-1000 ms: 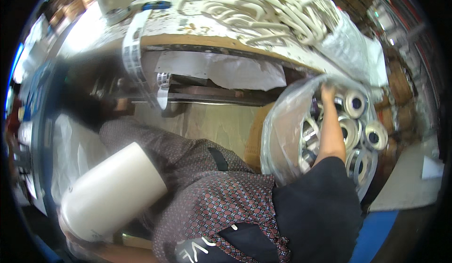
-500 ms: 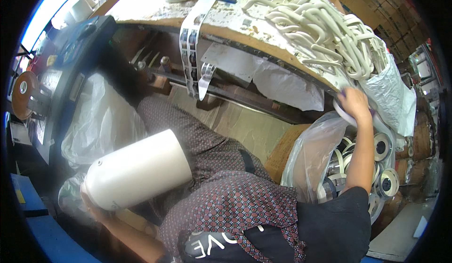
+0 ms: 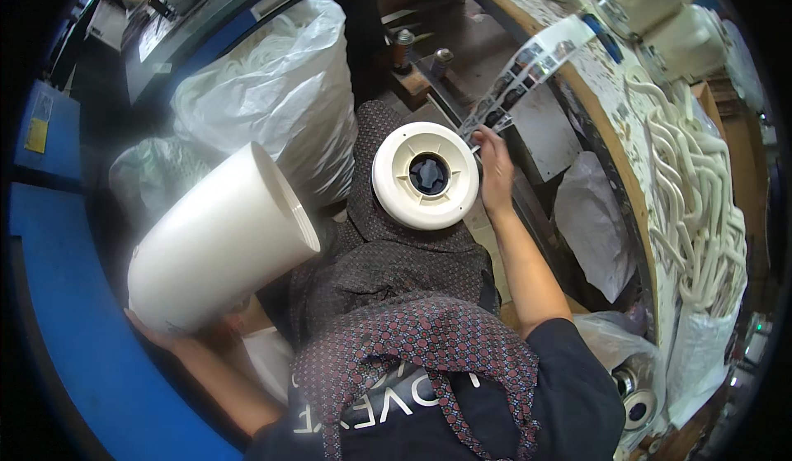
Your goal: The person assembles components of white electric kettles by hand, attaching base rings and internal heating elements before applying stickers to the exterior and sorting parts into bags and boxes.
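A large white plastic cylinder (image 3: 214, 242) lies tilted at the left, its open, thin-rimmed end facing up and right. My left hand (image 3: 157, 333) holds it from below at its rounded lower end; most of those fingers are hidden behind it. Over my lap is a round white plastic cap (image 3: 394, 193) with inner ribs and a dark centre. My right hand (image 3: 497, 179) grips the cap at its right rim, fingers bent and partly out of sight. A strip of printed labels (image 3: 528, 61) hangs from the bench just beyond those fingers.
Past the cylinder stands a white plastic bag (image 3: 276, 89). A blue surface (image 3: 91, 312) runs along the left. The bench (image 3: 606, 118) at the right bears white bent tubes (image 3: 689, 189), and a bag of tape-like rolls (image 3: 635, 407) sits below it. Two small cans (image 3: 403, 48) stand ahead.
My right hand has come from the bench's right edge to over my lap, where the round cap now shows. The view has turned left. My left hand still holds the cylinder.
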A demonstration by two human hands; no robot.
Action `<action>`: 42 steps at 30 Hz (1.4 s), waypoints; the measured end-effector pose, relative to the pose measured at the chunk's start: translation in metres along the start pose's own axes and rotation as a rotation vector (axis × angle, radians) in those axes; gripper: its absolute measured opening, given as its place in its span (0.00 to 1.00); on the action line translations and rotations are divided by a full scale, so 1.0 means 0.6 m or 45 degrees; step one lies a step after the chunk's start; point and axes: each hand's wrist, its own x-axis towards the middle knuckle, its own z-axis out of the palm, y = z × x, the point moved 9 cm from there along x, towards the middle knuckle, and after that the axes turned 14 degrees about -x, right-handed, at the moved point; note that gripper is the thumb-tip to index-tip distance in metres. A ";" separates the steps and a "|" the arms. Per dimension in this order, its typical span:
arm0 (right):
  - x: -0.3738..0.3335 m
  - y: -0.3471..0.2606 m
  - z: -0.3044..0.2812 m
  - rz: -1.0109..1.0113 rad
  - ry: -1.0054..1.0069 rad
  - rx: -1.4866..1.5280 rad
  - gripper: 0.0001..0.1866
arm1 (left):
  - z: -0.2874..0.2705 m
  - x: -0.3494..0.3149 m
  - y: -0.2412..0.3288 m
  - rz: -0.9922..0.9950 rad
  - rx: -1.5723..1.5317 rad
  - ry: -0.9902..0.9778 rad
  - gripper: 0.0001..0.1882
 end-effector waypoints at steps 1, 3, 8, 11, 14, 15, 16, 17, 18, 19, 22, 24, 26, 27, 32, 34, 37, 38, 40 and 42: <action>-0.027 -0.087 -0.019 -0.404 0.000 -0.169 0.32 | -0.027 -0.009 0.007 -0.026 -0.093 -0.019 0.33; -0.124 -0.208 0.032 -1.239 -0.430 -0.749 0.42 | -0.015 -0.032 -0.032 0.084 0.160 0.072 0.34; -0.095 -0.216 0.058 -1.041 -0.356 -0.823 0.37 | 0.144 -0.091 -0.185 0.138 0.479 0.389 0.35; -0.015 -0.237 0.015 -0.418 -0.140 -0.188 0.38 | 0.157 -0.086 -0.259 -0.072 0.237 0.193 0.34; -0.031 -0.310 0.014 -0.670 -0.109 -0.068 0.44 | 0.119 -0.069 -0.326 -0.285 0.073 -0.017 0.32; -0.047 -0.340 0.013 -0.906 -0.011 -0.243 0.45 | 0.128 -0.070 -0.339 -0.269 0.081 -0.029 0.33; -0.055 -0.352 0.014 -0.967 -0.002 -0.275 0.46 | 0.139 -0.074 -0.346 -0.243 0.100 -0.001 0.34; -0.063 -0.360 0.013 -1.002 -0.013 -0.267 0.47 | 0.142 -0.079 -0.348 -0.213 0.118 0.036 0.34; -0.074 -0.370 0.015 -1.062 -0.040 -0.255 0.48 | 0.146 -0.078 -0.352 -0.249 0.100 0.015 0.33; -0.086 -0.376 0.015 -1.116 -0.073 -0.245 0.49 | 0.148 -0.081 -0.356 -0.288 0.086 0.000 0.33; -0.117 -0.390 0.020 -1.245 -0.097 -0.271 0.48 | 0.128 -0.082 -0.357 -0.359 0.002 0.017 0.30; -0.123 -0.384 0.025 -1.202 -0.109 -0.220 0.48 | 0.112 -0.077 -0.351 -0.371 -0.049 0.027 0.28; -0.126 -0.385 0.026 -1.262 -0.069 -0.228 0.48 | 0.148 -0.087 -0.342 -0.374 -0.050 0.101 0.27; -0.126 -0.385 0.025 -1.293 -0.045 -0.230 0.47 | 0.159 -0.091 -0.339 -0.375 -0.049 0.134 0.26; -0.086 -0.371 0.042 -1.169 -0.249 0.041 0.49 | 0.111 -0.053 -0.265 0.302 0.764 -0.147 0.30; -0.039 -0.331 0.047 -0.955 -0.293 0.167 0.46 | 0.137 -0.053 -0.249 0.591 1.262 -0.232 0.32; 0.043 -0.270 0.047 -0.239 -0.106 0.660 0.47 | 0.130 -0.040 -0.247 0.448 1.057 -0.264 0.34; 0.047 -0.289 0.082 -0.250 -0.178 0.655 0.49 | 0.097 -0.025 -0.264 0.269 0.580 -0.215 0.34; 0.020 -0.332 0.151 -0.453 -0.735 0.586 0.52 | 0.097 -0.022 -0.302 -0.080 -0.334 -0.197 0.35; 0.027 -0.335 0.146 -0.416 -0.500 0.501 0.52 | 0.101 -0.026 -0.310 -0.089 -0.235 -0.180 0.34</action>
